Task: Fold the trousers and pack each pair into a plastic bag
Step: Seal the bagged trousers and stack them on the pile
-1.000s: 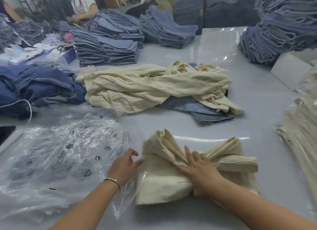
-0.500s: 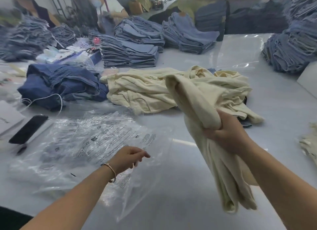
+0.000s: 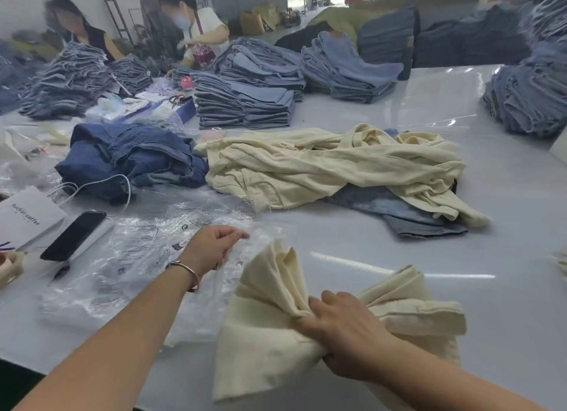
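Table (image 3: 383, 232) | left hand (image 3: 211, 246) pinches plastic bag (image 3: 138, 257) | right hand (image 3: 343, 334) grips cream trousers (image 3: 270, 343)

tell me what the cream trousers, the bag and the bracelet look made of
Cream trousers: soft matte woven cloth, perhaps cotton or linen; they crease and bunch in the right hand.
Bag: thin clear plastic film, glossy and crinkled, with black print, pinched by the left hand.
Bracelet: a shiny thin band, seemingly metal.
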A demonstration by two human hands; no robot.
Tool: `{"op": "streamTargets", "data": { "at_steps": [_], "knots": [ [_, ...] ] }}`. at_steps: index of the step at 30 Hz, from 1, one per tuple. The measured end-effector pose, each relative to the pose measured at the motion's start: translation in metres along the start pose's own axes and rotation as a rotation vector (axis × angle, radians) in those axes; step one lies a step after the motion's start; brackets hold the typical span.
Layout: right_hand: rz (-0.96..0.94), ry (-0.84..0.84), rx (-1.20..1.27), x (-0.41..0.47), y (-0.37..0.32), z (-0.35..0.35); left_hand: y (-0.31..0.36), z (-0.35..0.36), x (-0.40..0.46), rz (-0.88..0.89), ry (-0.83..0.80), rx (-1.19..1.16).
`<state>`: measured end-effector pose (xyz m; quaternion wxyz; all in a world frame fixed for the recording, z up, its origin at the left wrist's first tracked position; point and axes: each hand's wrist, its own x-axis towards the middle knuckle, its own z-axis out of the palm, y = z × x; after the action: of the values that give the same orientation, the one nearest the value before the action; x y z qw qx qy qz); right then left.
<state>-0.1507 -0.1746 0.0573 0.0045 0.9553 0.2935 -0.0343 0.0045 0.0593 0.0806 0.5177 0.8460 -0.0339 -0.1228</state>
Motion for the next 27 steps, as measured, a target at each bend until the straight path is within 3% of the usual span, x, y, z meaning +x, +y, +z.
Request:
{"op": "streamTargets", "data": {
  "at_steps": [5,8,12,16,20,24,27],
  "knots": [
    [-0.002,0.013,-0.052,0.011,-0.015,0.005,0.026,0.033,-0.022,0.324,-0.131,0.357],
    [0.236,0.023,0.09,0.021,-0.009,0.004,0.031,0.039,-0.034,0.463,-0.173,0.472],
    [0.585,0.049,0.276,0.025,0.003,-0.002,0.025,0.028,-0.044,0.52,-0.176,0.577],
    [0.766,0.032,0.42,0.03,0.009,-0.003,0.029,0.034,-0.049,0.534,-0.195,0.582],
    [0.755,0.085,0.404,0.037,0.005,-0.005,0.052,0.062,-0.069,0.677,-0.314,0.515],
    [0.763,0.121,0.331,0.043,-0.006,-0.002,0.074,0.086,-0.046,0.735,-0.056,0.606],
    [0.717,0.172,0.253,0.047,-0.019,-0.005,0.081,0.109,-0.023,0.622,-0.074,0.753]
  ]
}}
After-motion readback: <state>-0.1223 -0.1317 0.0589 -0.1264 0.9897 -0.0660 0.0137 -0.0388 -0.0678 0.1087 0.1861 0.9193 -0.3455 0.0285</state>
